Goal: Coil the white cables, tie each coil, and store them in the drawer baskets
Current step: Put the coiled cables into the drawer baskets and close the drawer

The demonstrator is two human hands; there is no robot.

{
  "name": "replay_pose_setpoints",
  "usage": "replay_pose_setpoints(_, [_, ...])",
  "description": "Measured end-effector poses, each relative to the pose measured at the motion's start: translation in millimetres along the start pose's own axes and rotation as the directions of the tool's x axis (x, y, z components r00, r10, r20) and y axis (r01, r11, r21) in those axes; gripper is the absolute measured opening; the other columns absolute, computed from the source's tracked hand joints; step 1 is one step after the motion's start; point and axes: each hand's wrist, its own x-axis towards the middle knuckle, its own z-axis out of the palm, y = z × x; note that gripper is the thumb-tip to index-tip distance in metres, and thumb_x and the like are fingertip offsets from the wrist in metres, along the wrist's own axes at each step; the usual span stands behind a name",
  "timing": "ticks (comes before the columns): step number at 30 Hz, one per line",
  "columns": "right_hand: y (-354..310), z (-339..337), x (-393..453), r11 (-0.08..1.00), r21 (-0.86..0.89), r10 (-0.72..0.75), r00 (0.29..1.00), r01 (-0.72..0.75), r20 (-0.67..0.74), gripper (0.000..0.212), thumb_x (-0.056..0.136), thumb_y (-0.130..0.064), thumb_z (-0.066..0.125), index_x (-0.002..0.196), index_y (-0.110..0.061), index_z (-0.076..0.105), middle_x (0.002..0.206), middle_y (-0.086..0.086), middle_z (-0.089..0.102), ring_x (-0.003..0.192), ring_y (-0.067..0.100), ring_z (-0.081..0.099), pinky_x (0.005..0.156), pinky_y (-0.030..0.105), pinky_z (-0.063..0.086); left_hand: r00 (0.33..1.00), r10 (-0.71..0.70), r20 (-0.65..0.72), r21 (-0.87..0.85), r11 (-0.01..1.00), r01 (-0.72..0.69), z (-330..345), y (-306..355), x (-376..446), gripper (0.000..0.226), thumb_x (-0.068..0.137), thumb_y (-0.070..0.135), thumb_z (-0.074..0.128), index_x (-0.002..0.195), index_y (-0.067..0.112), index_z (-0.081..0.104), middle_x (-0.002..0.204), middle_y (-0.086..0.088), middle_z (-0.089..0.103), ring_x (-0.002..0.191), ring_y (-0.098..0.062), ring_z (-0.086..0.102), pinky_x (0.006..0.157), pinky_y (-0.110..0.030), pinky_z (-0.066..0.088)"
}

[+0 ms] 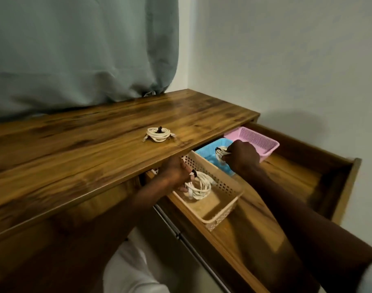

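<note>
I am holding a tied coil in each of my hands. My left hand (174, 173) is reaching in under the edge of the surface (79, 144), its fingers curled around the near side of a white cable coil (198, 186) that is hanging low inside the beige basket (227, 185); I cannot tell whether the coil is touching the basket floor. My right hand (242, 157) is pinching a second white coil (221, 153) by its top, and that coil is sitting over the blue basket (211, 152), partly hidden behind my knuckles. Both coils are carrying a dark tie.

The three baskets are lying in a row along the open drawer (337, 178), beige nearest me, blue in the middle, and the pink basket (259, 142) farthest, just beyond my right hand. I can see nothing lying in the pink one.

What is mattering for the coming move is the third tied coil (158, 134). It is lying flat on the surface, up and to the left of both hands, beyond the surface's front edge. My left hand is the nearer one, almost straight below it under the overhang; I judge I will need to let go of the beige-basket coil, draw that hand out and reach up over the edge. From there the coil's likely home, the pink basket, is lying well off to the right, nearer my right hand.

Behind the surface a grey-green curtain (79, 49) is hanging against the wall.
</note>
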Motion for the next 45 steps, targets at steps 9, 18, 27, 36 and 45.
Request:
replay_pose_setpoints(9, [-12, 29, 16, 0.982, -0.182, -0.012, 0.973, 0.055, 0.230, 0.043, 0.090, -0.043, 0.072, 0.122, -0.015, 0.062, 0.127, 0.011, 0.065, 0.122, 0.034, 0.059, 0.111, 0.063, 0.032, 0.948, 0.305, -0.086, 0.735, 0.662, -0.146, 19, -1, 21, 0.026, 0.086, 0.017, 0.079, 0.109, 0.014, 0.068, 0.120, -0.010, 0.068, 0.110, -0.029, 0.067, 0.085, -0.039, 0.058])
replay_pose_setpoints(18, [-90, -1, 15, 0.886, 0.153, -0.414, 0.894, 0.439, -0.170, 0.024, 0.091, -0.026, 0.065, 0.111, -0.021, 0.077, 0.113, 0.004, 0.076, 0.101, 0.028, 0.070, 0.085, 0.038, 0.056, 0.594, 0.754, -0.280, 0.799, 0.526, -0.291, -44, 21, -2, 0.015, 0.098, 0.033, 0.055, 0.105, 0.023, 0.065, 0.098, -0.002, 0.071, 0.091, -0.025, 0.065, 0.067, -0.033, 0.048])
replay_pose_setpoints(27, [-176, 52, 24, 0.842, 0.162, -0.532, 0.843, 0.515, 0.085, 0.046, 0.086, -0.046, 0.074, 0.126, -0.024, 0.069, 0.122, 0.006, 0.072, 0.113, 0.031, 0.067, 0.085, 0.035, 0.054, 0.798, 0.431, -0.421, 0.734, 0.679, 0.021, -104, -31, 33, 0.042, 0.099, 0.037, 0.056, 0.131, 0.011, 0.053, 0.132, -0.013, 0.058, 0.123, -0.032, 0.052, 0.099, -0.045, 0.047])
replay_pose_setpoints(36, [-81, 14, 48, 0.957, 0.238, -0.117, 0.972, 0.165, -0.205, 0.035, 0.080, -0.027, 0.081, 0.114, -0.022, 0.074, 0.111, 0.004, 0.077, 0.111, 0.031, 0.069, 0.084, 0.035, 0.054, 0.822, 0.568, -0.043, 0.641, 0.646, -0.413, -40, 27, 90, 0.057, 0.105, 0.046, 0.048, 0.147, 0.008, 0.042, 0.149, -0.015, 0.049, 0.137, -0.030, 0.046, 0.110, -0.041, 0.041])
replay_pose_setpoints(45, [62, -7, 106, 0.980, 0.111, 0.188, 0.957, -0.166, -0.222, 0.023, 0.085, -0.018, 0.072, 0.106, -0.018, 0.080, 0.109, 0.014, 0.076, 0.105, 0.038, 0.070, 0.083, 0.036, 0.054, 0.788, 0.572, 0.227, 0.873, 0.239, -0.425, 50, 46, 158, 0.106, 0.082, 0.087, 0.038, 0.152, 0.008, 0.030, 0.158, -0.016, 0.036, 0.143, -0.033, 0.036, 0.114, -0.052, 0.031])
